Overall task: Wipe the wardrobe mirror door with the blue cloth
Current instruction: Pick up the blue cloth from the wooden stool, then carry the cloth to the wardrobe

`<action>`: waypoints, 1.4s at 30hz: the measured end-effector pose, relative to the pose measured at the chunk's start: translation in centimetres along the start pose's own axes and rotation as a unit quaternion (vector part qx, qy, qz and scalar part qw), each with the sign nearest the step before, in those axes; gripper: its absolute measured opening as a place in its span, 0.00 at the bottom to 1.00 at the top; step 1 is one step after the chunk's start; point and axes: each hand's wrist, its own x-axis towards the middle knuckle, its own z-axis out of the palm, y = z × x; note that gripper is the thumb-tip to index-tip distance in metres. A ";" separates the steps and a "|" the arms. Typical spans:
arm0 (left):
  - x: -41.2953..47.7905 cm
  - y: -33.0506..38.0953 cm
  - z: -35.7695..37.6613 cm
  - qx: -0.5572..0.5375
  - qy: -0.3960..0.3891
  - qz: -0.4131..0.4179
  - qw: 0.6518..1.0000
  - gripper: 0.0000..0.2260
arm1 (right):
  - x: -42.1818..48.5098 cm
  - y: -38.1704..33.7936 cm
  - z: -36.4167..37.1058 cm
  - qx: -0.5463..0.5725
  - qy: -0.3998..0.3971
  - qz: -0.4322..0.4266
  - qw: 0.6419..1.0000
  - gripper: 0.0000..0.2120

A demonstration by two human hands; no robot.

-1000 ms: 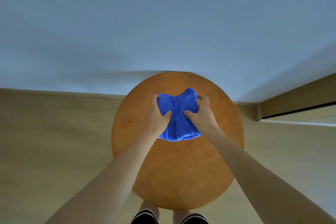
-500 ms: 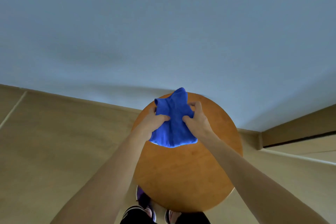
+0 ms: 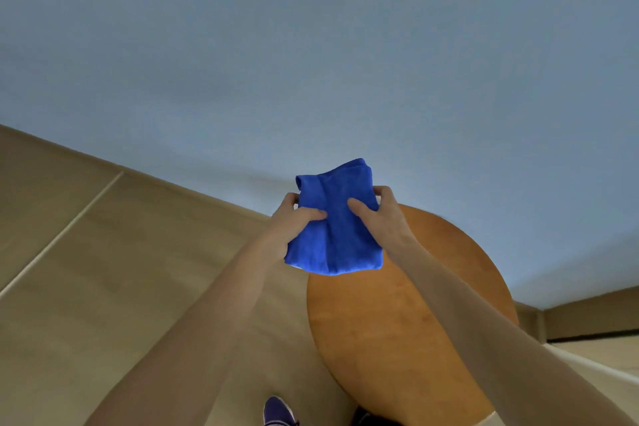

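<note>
Pale blue-grey wall point(image 3: 311, 45), tan floor point(image 3: 103, 287), round wooden table point(image 3: 397, 339), wooden baseboard point(image 3: 587, 318)

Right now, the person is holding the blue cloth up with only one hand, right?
Not quite: two hands hold it, not one. The head view shows the left hand and the right hand each gripping a side of the blue cloth, held up.

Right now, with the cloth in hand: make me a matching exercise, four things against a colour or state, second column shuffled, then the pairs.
1. blue cloth
2. round table
3. shoe
4. left hand

A. purple, at the picture's bottom edge
B. gripping the cloth's left side
C. folded, held up in the air
D. orange-brown wood

Pairs: 1-C, 2-D, 3-A, 4-B
</note>
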 end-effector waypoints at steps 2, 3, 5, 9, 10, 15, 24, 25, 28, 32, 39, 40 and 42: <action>-1.1 0.0 -3.3 -0.029 0.004 0.002 1.000 0.16 | -0.7 -1.3 2.4 0.015 -0.009 -0.017 1.000 0.23; -1.7 -0.1 -5.0 -0.045 0.008 0.004 0.999 0.16 | -1.1 -2.0 3.7 0.015 -0.016 -0.028 0.999 0.22; -2.9 -0.3 -8.4 -0.074 0.024 0.018 0.997 0.17 | -1.6 -3.6 6.2 0.008 -0.030 -0.050 0.998 0.20; -5.5 -1.2 -15.3 -0.127 0.072 0.048 0.988 0.22 | -2.7 -7.2 11.7 0.005 -0.056 -0.086 0.995 0.17; -6.2 -1.6 -16.8 -0.144 0.081 0.057 0.985 0.24 | -3.1 -7.9 13.2 0.005 -0.064 -0.090 0.994 0.16; -9.8 -3.7 -23.5 -0.223 0.101 0.078 0.966 0.20 | -4.1 -11.7 20.3 -0.035 -0.138 -0.122 0.982 0.11; -15.1 -5.9 -31.8 -0.334 0.180 0.069 0.922 0.18 | -5.9 -16.4 31.0 -0.071 -0.248 -0.219 0.941 0.10; -15.3 -5.9 -32.5 -0.344 0.187 0.072 0.917 0.18 | -5.7 -16.9 32.0 -0.070 -0.260 -0.226 0.936 0.09; -15.4 -6.1 -34.5 -0.372 0.220 0.084 0.898 0.20 | -5.0 -18.3 34.8 -0.071 -0.284 -0.238 0.926 0.10; -14.3 -5.8 -37.2 -0.400 0.266 0.117 0.870 0.25 | -2.9 -19.7 38.6 -0.095 -0.307 -0.260 0.911 0.09; -11.8 -2.6 -42.0 -0.437 0.327 0.154 0.824 0.22 | 2.5 -24.8 44.9 -0.110 -0.364 -0.297 0.876 0.12; -11.5 -2.1 -42.7 -0.437 0.343 0.158 0.816 0.19 | 3.2 -25.6 45.8 -0.110 -0.374 -0.304 0.869 0.12; -10.9 -1.5 -43.8 -0.430 0.396 0.156 0.796 0.17 | 4.2 -26.7 47.8 -0.122 -0.391 -0.329 0.851 0.06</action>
